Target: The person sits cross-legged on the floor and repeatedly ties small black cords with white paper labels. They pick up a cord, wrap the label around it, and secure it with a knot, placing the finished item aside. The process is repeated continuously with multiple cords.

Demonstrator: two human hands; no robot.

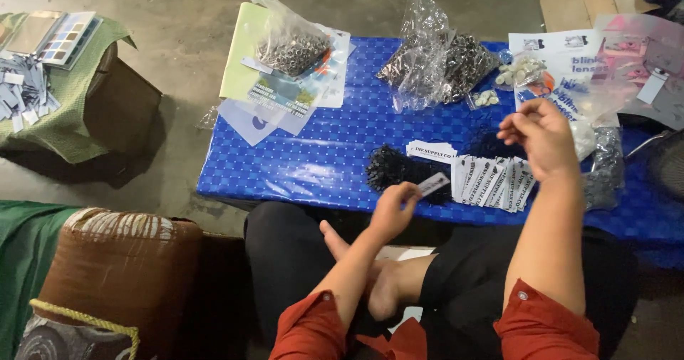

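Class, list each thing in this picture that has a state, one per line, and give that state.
Left hand: pinching a white tag.
Right hand: raised, fingers pinched; contents unclear.
Row of white tags: fanned out, overlapping.
Black strings: heaped loose.
Clear bag of metal rings: lying on papers.

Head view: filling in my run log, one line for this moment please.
left hand: holds tag | right hand: raised, pinching, contents unclear | tag stack, black cords on blue table
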